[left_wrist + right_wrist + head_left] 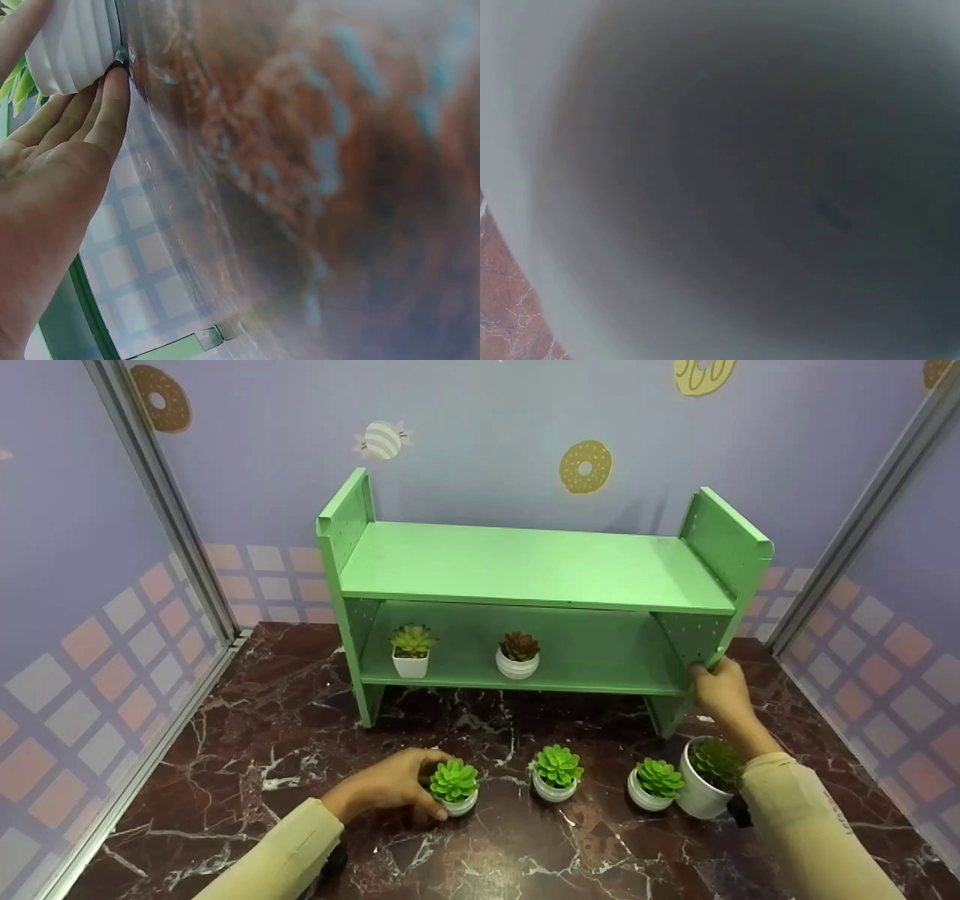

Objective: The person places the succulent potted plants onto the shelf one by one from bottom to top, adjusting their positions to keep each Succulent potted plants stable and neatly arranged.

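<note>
Left hand: the left hand (397, 784) is bent around a little plant (454, 786) in a white pot, thumb on one side, fingers on the other.
Little plant: low in the frame, just left of the middle.
Right hand: the right hand (724, 690) is closed tight on the edge of the green shelf (540, 566), at the right of the frame; the right wrist view is too blurry to show it.
Other pots: a middle plant (556, 772), a right plant (655, 784) and a big pot (702, 791) stand on the tabletop (495, 847), lower middle to lower right.
</note>
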A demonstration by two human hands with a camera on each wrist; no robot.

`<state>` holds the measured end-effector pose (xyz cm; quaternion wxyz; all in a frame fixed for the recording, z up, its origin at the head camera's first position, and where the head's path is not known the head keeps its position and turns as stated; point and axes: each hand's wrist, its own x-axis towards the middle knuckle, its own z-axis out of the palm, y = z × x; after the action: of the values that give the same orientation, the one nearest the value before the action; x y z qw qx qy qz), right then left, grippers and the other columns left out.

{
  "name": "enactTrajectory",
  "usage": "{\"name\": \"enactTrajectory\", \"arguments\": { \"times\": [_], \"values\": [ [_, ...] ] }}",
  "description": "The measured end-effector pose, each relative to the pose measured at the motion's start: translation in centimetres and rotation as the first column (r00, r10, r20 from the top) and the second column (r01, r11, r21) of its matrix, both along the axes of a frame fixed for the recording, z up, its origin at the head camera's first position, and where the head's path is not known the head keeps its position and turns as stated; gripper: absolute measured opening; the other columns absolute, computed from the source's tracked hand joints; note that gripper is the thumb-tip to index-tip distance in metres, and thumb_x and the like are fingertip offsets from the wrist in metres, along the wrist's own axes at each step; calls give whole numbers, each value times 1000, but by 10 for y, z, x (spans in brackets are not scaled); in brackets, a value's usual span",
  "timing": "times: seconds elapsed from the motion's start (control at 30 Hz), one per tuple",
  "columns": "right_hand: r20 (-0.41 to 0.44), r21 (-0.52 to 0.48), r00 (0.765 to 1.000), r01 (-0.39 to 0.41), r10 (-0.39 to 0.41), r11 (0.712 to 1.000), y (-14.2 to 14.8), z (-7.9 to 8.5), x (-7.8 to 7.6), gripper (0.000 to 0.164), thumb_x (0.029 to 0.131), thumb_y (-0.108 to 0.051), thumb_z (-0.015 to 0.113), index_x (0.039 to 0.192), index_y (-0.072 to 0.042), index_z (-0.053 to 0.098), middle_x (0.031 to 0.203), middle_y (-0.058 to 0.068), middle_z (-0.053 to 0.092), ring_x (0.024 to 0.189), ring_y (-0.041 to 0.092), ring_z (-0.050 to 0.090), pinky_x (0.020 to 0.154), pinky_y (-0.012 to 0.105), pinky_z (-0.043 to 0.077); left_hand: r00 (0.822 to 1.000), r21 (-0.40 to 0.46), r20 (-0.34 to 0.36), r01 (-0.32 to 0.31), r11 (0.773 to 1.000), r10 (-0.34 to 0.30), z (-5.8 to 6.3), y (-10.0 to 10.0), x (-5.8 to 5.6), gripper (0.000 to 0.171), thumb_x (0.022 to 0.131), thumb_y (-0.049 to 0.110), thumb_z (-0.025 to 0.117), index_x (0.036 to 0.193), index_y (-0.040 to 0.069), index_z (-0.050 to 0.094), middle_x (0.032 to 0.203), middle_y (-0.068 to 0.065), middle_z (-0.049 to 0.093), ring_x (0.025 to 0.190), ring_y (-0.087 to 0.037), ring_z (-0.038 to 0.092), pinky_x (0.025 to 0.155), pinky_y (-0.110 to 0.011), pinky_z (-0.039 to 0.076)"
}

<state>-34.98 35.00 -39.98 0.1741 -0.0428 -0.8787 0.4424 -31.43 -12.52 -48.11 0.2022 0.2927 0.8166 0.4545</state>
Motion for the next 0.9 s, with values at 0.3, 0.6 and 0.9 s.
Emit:
{"name": "enactTrajectory", "arguments": {
  "times": [0.3, 0.6, 0.9],
  "values": [
    [13, -10, 1000, -7, 7, 1000, 0, 0, 0, 37, 100, -10, 41, 121, 18, 52, 110, 32, 59, 94, 35, 60, 63, 23, 49, 1000, -3, -23, -13, 1000, 13, -1, 1, -2, 73, 64, 12, 92, 130, 3, 61, 120, -2, 66, 111, -23, 59, 104, -47, 39],
    [-1, -4, 1000, -1, 1, 1000, 0, 0, 0, 29, 100, -10, 43, 112, 14, 55, 103, 27, 59, 86, 30, 59, 61, 24, 48, 999, -12, -40, -17, 1000, 16, 0, 2, -2, 72, 63, 14, 93, 128, 4, 62, 119, -1, 66, 110, -22, 59, 103, -45, 39],
    [7, -20, 1000, 2, -2, 1000, 0, -1, -1, 27, 99, -10, 42, 109, 12, 54, 96, 22, 57, 76, 23, 56, 56, 25, 48, 1000, 44, 12, -20, 999, 20, 2, 7, -3, 71, 66, 9, 91, 130, 1, 60, 116, -2, 67, 104, -19, 63, 99, -41, 44]
  ]
}}
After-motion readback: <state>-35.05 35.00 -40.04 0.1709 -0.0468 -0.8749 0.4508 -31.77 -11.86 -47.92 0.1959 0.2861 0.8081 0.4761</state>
